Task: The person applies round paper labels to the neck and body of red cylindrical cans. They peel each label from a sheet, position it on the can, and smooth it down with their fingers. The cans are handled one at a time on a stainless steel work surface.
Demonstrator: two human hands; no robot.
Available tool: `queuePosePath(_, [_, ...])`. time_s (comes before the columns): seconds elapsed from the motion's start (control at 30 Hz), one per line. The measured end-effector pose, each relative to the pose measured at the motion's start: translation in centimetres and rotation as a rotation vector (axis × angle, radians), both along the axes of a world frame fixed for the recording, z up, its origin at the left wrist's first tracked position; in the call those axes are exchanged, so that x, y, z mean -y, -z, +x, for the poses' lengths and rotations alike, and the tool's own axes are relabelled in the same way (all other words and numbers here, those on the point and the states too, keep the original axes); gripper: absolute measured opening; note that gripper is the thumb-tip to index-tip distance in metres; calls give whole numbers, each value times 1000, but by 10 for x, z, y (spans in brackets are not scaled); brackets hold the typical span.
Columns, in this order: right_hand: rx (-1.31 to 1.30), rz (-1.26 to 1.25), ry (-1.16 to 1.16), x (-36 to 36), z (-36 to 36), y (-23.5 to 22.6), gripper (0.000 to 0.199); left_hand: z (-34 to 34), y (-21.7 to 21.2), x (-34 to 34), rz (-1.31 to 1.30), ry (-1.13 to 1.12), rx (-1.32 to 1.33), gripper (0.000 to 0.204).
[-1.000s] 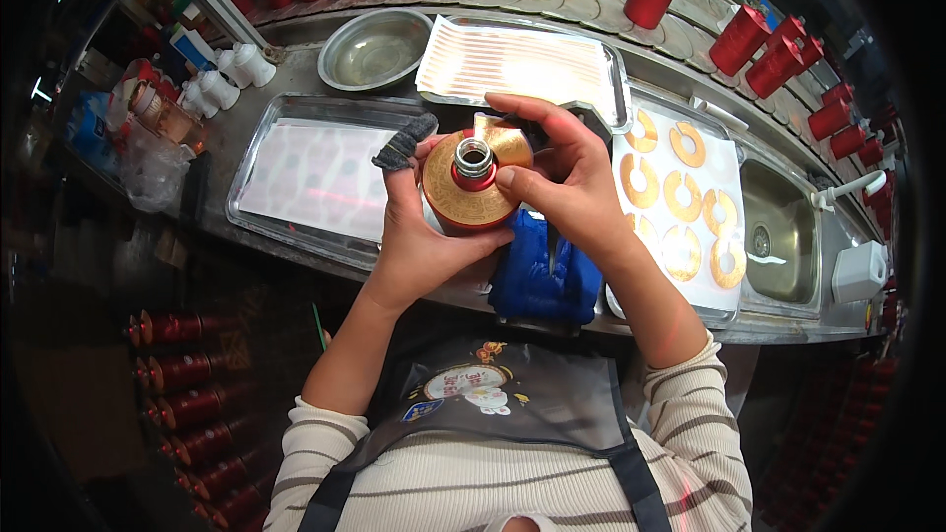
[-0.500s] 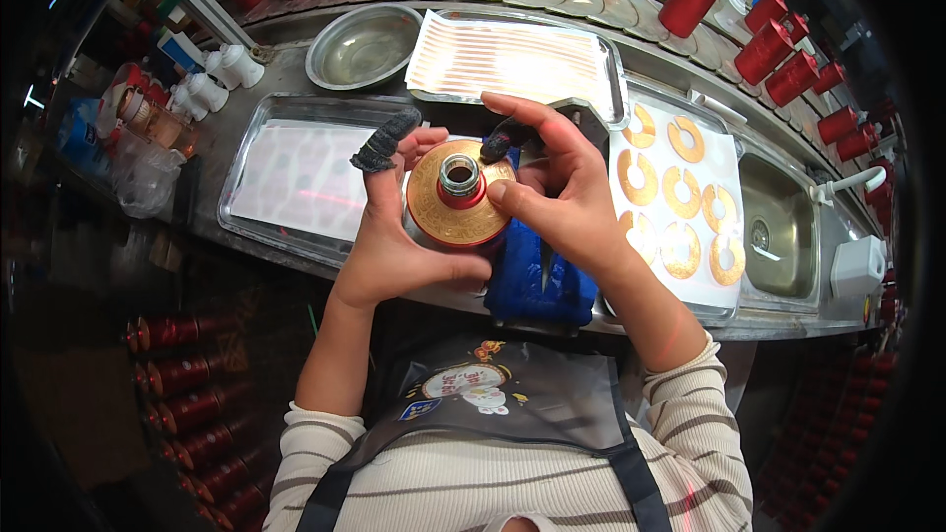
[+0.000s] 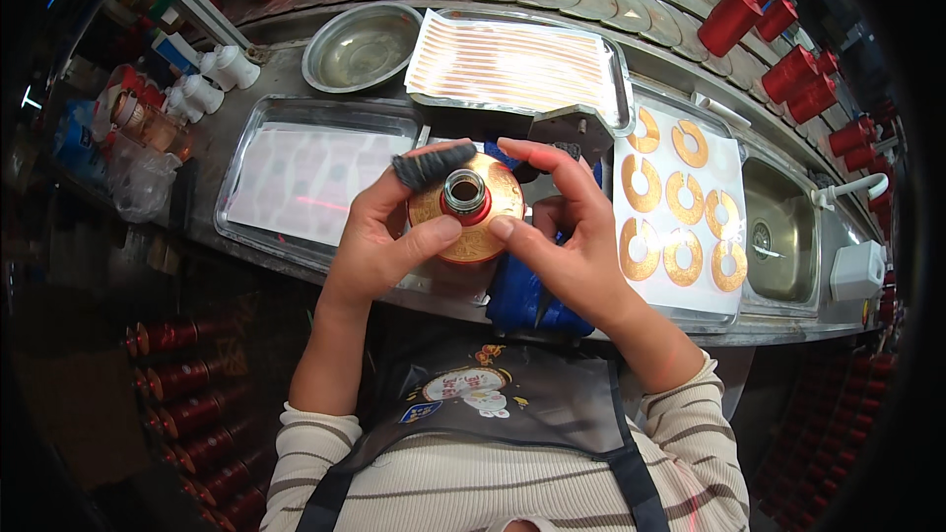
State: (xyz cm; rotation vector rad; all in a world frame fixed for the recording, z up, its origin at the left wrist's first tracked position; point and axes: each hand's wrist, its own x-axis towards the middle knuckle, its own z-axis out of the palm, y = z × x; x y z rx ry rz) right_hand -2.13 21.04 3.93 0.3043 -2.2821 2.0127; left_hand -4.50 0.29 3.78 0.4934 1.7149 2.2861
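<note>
Steel counter (image 3: pixel 281 74) crosses the scene, with a slatted conveyor (image 3: pixel 601 5) along its far side and red bottles standing on it. From my end I see a tray (image 3: pixel 330 110) on the left, a sheet of gold strips (image 3: pixel 512 64) at the far middle and gold rings (image 3: pixel 670 199) on the right.

Centred at the near side, left of the rings, is the bottle (image 3: pixel 473 244) between my two hands. Its long axis comes up toward the camera, mouth facing me, so its gold shoulder lies exposed all around. Neither hand is clearly nearer: the left hand (image 3: pixel 379 241) grips it from the left, the right hand (image 3: pixel 576 251) flanks it on the right, part-curled.

Both thumbs meet the shoulder's near half, either side of the neck (image 3: pixel 481 197), their tips just apart. My left index, in a dark sleeve (image 3: pixel 434 166), crosses the far left. I cannot tell whether the right fingers press the bottle's side.
</note>
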Motion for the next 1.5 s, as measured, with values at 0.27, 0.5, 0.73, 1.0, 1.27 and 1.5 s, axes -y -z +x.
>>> queuePosePath(0.27, [103,-44,-63,2,-3,7,50,-1,1,4,-83,11,-51,58])
queuePosePath(0.5, [74,47,-70,1,0,-3,56,-1,0,4,-98,4,-5,55])
queuePosePath(0.73, [13,19,-64,2,-3,-1,54,-2,1,3,-75,10,-21,53])
queuePosePath(1.0, [91,-3,-109,-1,-5,-2,51,-2,5,5,-77,19,-33,52])
queuePosePath(1.27, [130,-30,-159,-3,-11,7,45,1,2,1,-66,3,-9,53])
queuePosePath(1.5, [124,-83,-148,-1,-8,7,53,1,3,2,-16,31,-30,59])
